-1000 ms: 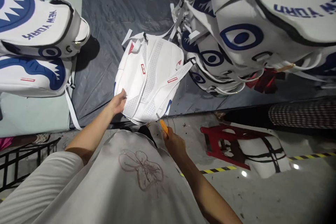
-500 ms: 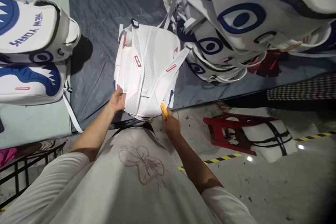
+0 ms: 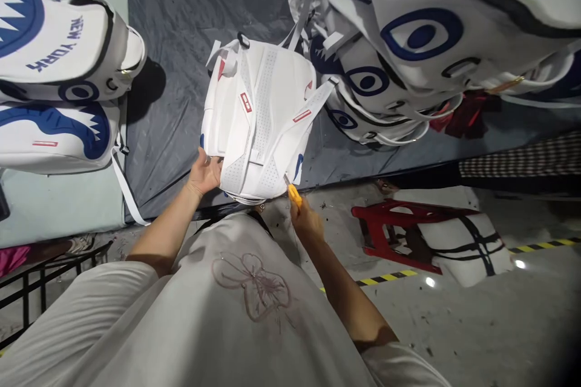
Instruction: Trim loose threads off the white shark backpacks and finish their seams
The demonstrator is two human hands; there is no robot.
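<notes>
A white backpack (image 3: 281, 91) lies back side up on the dark sheet, its padded shoulder straps and small red labels facing me. At its lower left edge is my left hand (image 3: 205, 174), thumb raised away from the fabric and fingers against the bag's side. The fingertips are partly hidden there. My right hand (image 3: 307, 221) is closed around yellow-handled thread snips (image 3: 294, 195). Their metal tip touches or lies just beside the bag's lower right corner, close to a blue patch (image 3: 298, 166) on the side.
More white backpacks (image 3: 422, 36) with blue eyes are piled at the right. Others (image 3: 59, 136) lie stacked at the left on a pale surface. A red plastic stool (image 3: 394, 211) with a white cushion lies on the floor, near black-and-yellow tape (image 3: 385, 279). Checked clothing of another person (image 3: 521, 157) shows behind.
The view has shifted slightly. My left thumb has come away from the backpack's edge. The snips in my right hand have drawn back a little, and their metal tip now shows.
</notes>
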